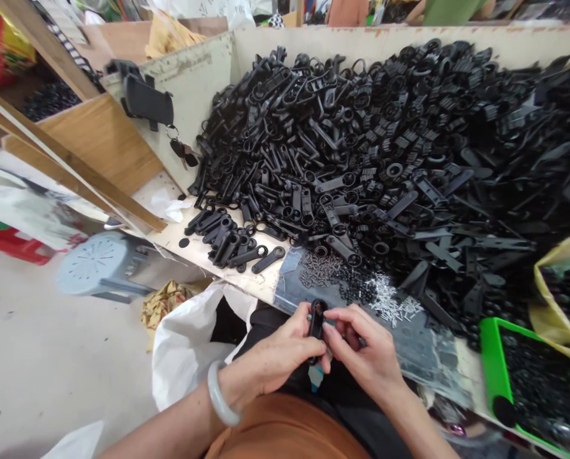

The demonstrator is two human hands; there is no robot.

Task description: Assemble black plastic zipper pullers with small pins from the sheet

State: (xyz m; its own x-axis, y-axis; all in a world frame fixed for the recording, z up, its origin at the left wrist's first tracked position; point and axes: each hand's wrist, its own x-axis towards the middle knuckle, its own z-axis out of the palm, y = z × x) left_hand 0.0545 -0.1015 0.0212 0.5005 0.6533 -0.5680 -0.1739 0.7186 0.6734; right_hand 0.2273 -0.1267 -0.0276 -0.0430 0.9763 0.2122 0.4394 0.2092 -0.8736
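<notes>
My left hand (278,357) is closed around a small black plastic part (317,322), held upright just above my lap at the table's front edge. My right hand (364,347) pinches at the same part from the right, fingertips pressed together against it. A pale bangle (219,395) circles my left wrist. Just beyond my hands lie small dark screws (330,271) and shiny metal pins (393,299) on a grey sheet (414,344). A huge heap of black plastic parts (385,146) fills the table behind them.
A green tray (490,357) of small black pieces stands at the right, a yellow bag (553,261) behind it. A white sack (189,344) hangs below the table edge by my left arm. A grey stool (98,261) stands on the floor at left. Keys (182,150) hang on the board wall.
</notes>
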